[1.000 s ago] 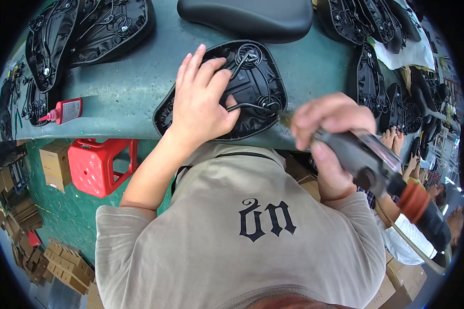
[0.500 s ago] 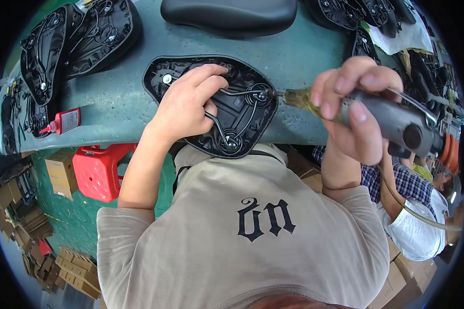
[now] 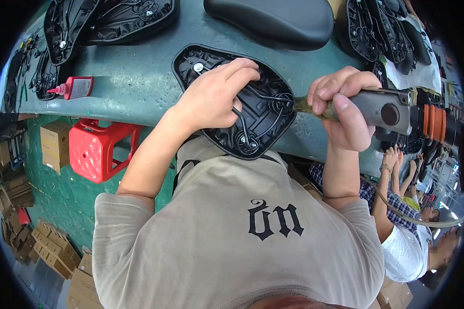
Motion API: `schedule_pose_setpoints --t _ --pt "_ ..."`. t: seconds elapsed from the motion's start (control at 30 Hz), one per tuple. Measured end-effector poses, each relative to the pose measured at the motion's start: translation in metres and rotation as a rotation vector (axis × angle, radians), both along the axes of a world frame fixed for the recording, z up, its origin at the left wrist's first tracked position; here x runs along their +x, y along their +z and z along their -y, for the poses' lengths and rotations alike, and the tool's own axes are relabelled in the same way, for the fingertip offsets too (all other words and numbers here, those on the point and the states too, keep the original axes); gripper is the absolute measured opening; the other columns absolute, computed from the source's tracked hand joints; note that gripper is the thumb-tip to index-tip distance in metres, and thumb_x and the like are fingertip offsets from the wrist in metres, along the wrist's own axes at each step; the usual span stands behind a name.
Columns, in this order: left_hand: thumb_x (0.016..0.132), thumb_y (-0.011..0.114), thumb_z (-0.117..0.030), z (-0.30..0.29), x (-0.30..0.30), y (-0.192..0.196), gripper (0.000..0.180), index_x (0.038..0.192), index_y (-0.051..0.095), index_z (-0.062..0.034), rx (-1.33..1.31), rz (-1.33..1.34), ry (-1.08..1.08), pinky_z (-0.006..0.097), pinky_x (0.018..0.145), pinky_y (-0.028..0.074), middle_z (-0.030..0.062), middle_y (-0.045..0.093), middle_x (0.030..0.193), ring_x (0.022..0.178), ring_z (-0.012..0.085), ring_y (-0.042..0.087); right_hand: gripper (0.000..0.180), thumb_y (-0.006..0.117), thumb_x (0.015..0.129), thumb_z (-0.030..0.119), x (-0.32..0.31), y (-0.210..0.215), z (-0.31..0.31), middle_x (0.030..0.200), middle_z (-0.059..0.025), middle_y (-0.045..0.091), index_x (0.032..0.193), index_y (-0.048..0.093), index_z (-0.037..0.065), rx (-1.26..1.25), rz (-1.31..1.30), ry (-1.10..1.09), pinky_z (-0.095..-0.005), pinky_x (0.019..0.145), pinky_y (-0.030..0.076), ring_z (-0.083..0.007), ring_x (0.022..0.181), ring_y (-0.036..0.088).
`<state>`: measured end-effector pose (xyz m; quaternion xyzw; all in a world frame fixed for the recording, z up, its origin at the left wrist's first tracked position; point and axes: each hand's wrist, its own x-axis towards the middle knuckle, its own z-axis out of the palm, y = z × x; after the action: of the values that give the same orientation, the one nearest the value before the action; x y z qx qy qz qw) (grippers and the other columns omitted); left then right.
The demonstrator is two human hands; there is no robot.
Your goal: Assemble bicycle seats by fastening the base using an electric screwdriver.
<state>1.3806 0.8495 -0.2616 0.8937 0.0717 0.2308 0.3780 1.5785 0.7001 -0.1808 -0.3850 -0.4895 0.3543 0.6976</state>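
A black bicycle saddle [image 3: 222, 135] lies underside up at the table's front edge, showing a bent metal rail frame [image 3: 242, 123] with coil springs [image 3: 248, 141] and bolts. My left hand [image 3: 214, 95] rests over it, fingers curled around the rails and pressing the saddle down. In my right hand [image 3: 348, 103] is a grey power screwdriver [image 3: 379, 110] with an orange ring and a hose, held roughly level. Its taped nose reaches the right-hand spring; the bit's tip is hard to make out there.
Behind stands a smooth black saddle [image 3: 278, 23], with more upturned saddles [image 3: 134, 26] left and right. A red bottle [image 3: 78, 87] lies on the green table [image 3: 129, 92]. Below left are a red stool [image 3: 90, 154] and cartons [image 3: 54, 147]. Another person [image 3: 402, 252] works at the right.
The screwdriver has come closer to the right-hand spring and sits more level. The whole view has swung, so the table things appear further right. My left hand keeps its grip.
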Motion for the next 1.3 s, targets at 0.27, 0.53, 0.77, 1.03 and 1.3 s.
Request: schedule_pose_setpoints --t 0.27,0.53,0.77,1.03,1.3 --pt "0.064 0.06 0.005 -0.005 0.003 0.006 0.037 0.1 0.061 -0.0011 0.009 0.016 -0.097 0.045 0.091 0.056 0.017 0.067 0.117 0.107 0.0393 0.066 0.039 0.06 0.086 0.002 0.009 0.05 0.042 0.108 -0.0221 0.056 0.124 0.05 0.0 0.171 0.128 -0.145 -0.0382 0.065 0.053 -0.0194 0.065 0.059" --pt "0.067 0.066 0.002 -0.065 0.031 0.097 0.023 0.089 0.061 -0.0019 0.116 0.203 0.297 0.037 0.083 0.056 0.0124 0.068 0.097 0.09 0.0288 0.067 0.031 0.056 0.087 -0.009 0.043 -0.02 0.09 0.105 -0.02 0.061 0.117 0.051 -0.002 -0.111 0.062 -0.556 -0.0337 0.066 0.054 -0.0182 0.067 0.061" --pt "0.073 0.08 -0.032 -0.316 0.114 0.124 0.046 0.101 0.078 0.0054 -0.237 0.094 0.985 0.037 0.09 0.055 0.0239 0.075 0.115 0.102 0.024 0.072 0.031 0.056 0.087 -0.011 0.036 -0.042 0.104 0.105 -0.0168 0.061 0.115 0.051 0.0 -0.092 0.009 -0.613 -0.0306 0.066 0.055 -0.0173 0.071 0.064" --pt "0.075 0.076 -0.057 -0.413 0.132 0.014 0.089 0.135 0.063 0.0077 0.113 -0.697 1.265 0.047 0.116 0.04 0.0235 0.057 0.148 0.138 0.0399 0.051 0.031 0.06 0.088 -0.012 0.041 -0.05 0.115 0.102 -0.0169 0.061 0.114 0.05 0.0 -0.031 -0.019 -0.638 -0.0301 0.062 0.056 -0.0162 0.069 0.063" --pt "0.076 0.074 -0.034 -0.282 0.262 0.059 0.089 0.154 0.042 -0.0054 0.952 -0.443 0.602 0.052 0.119 0.038 0.0205 0.051 0.15 0.146 0.0401 0.042 0.034 0.06 0.088 -0.012 0.04 -0.049 0.114 0.103 -0.0168 0.06 0.117 0.049 0.001 -0.027 -0.009 -0.631 -0.0296 0.063 0.057 -0.0158 0.07 0.063"
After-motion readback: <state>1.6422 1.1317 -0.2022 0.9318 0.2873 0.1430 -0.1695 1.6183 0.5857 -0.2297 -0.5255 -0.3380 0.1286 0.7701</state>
